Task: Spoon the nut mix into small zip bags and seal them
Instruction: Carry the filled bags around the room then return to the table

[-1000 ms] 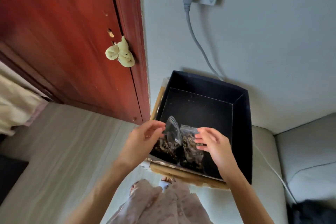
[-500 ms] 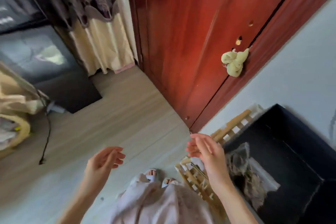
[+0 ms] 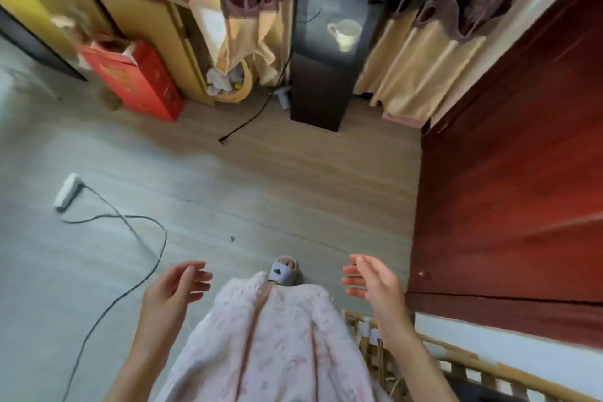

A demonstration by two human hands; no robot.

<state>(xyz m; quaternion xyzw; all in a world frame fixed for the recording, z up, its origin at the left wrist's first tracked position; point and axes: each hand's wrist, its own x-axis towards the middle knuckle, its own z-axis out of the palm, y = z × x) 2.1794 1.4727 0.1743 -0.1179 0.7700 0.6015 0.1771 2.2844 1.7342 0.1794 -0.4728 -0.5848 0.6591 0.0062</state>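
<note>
My left hand (image 3: 176, 287) hangs in front of me with relaxed fingers and holds nothing. My right hand (image 3: 372, 284) is raised beside it, fingers loosely spread, also holding nothing. Both hover over the wooden floor (image 3: 261, 179), on either side of my pink skirt (image 3: 270, 343). The zip bags, the nut mix, the spoon and the black box are out of view. Only the edge of the bamboo rack (image 3: 456, 365) shows at the lower right.
A red wooden door (image 3: 509, 173) fills the right. A white power strip (image 3: 67, 190) and its black cable (image 3: 130, 254) lie on the floor at left. A red box (image 3: 137, 81), a black stand (image 3: 326, 75) and curtains (image 3: 417, 68) line the far side.
The view has swung left, away from the black box holding the filled bags. Both hands let go of the bags and now hang free over the floor.
</note>
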